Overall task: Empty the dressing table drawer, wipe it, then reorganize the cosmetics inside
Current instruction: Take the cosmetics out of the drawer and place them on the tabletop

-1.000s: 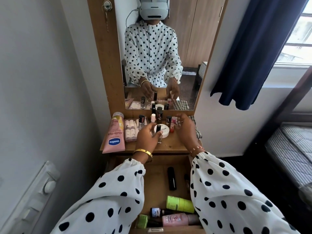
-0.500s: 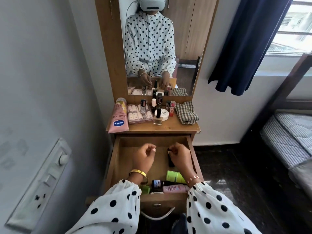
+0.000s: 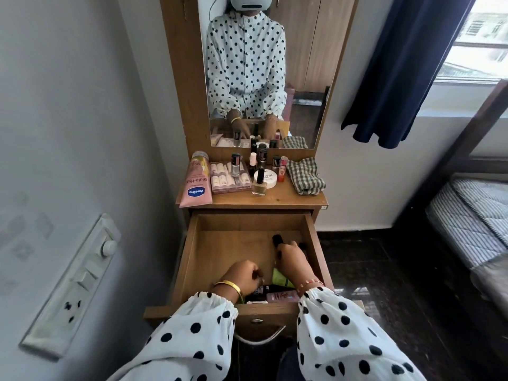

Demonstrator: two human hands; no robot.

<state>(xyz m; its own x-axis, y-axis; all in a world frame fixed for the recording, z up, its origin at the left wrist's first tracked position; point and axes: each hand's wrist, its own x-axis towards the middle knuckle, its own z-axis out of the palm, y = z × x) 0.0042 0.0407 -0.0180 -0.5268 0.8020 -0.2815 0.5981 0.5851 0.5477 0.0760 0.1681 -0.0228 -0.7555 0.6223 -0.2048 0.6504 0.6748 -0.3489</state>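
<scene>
Head view looks down into the open drawer (image 3: 189,259). Her right hand (image 3: 292,261) reaches in, fingers curled around a black tube (image 3: 277,240) lying on the drawer floor toward the right side. Her left hand (image 3: 243,276) hangs over the front of the drawer with fingers loosely curled; whether it holds anything, I cannot tell. A green tube (image 3: 279,276), a dark bottle (image 3: 261,290) and a pink bottle (image 3: 281,296) lie at the drawer's front edge. On the tabletop (image 3: 288,199) stand nail polishes, a pink Vaseline tube (image 3: 195,185), a white jar (image 3: 268,177) and a checked cloth (image 3: 306,176).
</scene>
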